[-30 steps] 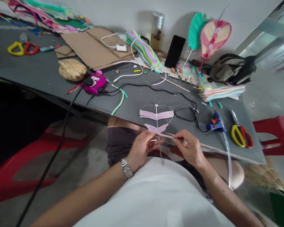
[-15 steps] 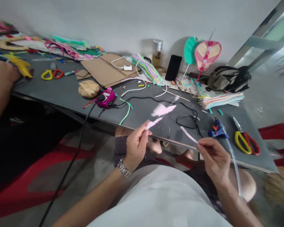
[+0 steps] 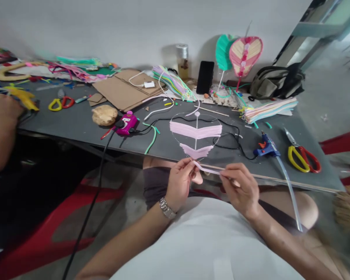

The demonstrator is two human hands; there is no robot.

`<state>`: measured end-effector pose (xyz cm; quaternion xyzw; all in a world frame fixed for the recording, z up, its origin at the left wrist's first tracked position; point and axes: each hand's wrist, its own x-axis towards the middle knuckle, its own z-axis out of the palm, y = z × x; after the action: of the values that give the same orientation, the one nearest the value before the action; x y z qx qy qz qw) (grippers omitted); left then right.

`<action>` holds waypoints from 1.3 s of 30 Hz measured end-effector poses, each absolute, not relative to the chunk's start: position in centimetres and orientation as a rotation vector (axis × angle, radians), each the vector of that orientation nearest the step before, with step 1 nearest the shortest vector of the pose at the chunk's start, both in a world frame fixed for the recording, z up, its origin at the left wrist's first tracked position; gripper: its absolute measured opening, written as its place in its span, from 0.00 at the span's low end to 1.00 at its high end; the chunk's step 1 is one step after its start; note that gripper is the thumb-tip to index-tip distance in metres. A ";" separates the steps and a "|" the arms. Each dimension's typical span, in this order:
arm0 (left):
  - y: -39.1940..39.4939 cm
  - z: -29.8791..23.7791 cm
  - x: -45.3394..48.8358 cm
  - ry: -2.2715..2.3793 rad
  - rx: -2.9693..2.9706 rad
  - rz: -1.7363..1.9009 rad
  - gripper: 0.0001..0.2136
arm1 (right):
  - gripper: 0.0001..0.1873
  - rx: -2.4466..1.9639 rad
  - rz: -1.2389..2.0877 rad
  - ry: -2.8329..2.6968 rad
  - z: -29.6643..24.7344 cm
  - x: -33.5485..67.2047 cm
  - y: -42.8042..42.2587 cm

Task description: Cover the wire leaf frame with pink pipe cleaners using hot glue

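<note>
My left hand [image 3: 181,179], wearing a metal watch, pinches the lower tip of a leaf-shaped wire frame [image 3: 196,143]. Two pale pink V-shaped bands [image 3: 196,131] cross the frame, one above the other, with a thin centre stem between them. From my left fingertips a pale pink pipe cleaner [image 3: 208,169] runs right to my right hand [image 3: 241,189], whose thumb and fingers are closed on its other end. The frame stands over the table's front edge, its face turned towards me.
A blue glue gun [image 3: 266,147] and scissors [image 3: 301,157] lie at right. A black cable [image 3: 230,134] loops behind the frame. Pipe cleaner bundles [image 3: 270,111], a phone [image 3: 205,77] and two finished leaf shapes [image 3: 245,56] are farther back. Another person's hand [image 3: 6,107] is at far left.
The frame has turned from edge-on to facing me. My right hand has moved left, bringing the pink pipe cleaner to my left fingertips at the frame's lower tip.
</note>
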<state>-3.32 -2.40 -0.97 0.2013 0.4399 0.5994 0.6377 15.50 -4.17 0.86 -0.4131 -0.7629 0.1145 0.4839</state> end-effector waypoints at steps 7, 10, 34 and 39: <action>-3.4 -0.3 -1.5 0.977 0.562 1.273 0.10 | 0.08 -1.020 0.219 -1.913 -1.3 14.2 -2.6; -3.5 -0.2 -1.4 0.961 0.596 1.257 0.10 | 0.08 -1.040 0.163 -1.933 -1.9 14.6 -2.5; -3.2 -1.6 -1.6 0.980 0.497 1.309 0.17 | 0.09 -1.061 -0.066 -2.093 -2.1 15.1 -3.0; -3.1 -2.0 -1.6 1.011 0.516 1.321 0.19 | 0.08 -1.065 -0.017 -2.084 -2.1 15.1 -3.1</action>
<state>-1.58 -3.13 -2.02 0.2265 0.4439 0.5803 0.6441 15.07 -3.12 -2.11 -0.4189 -0.8199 -0.0069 0.3902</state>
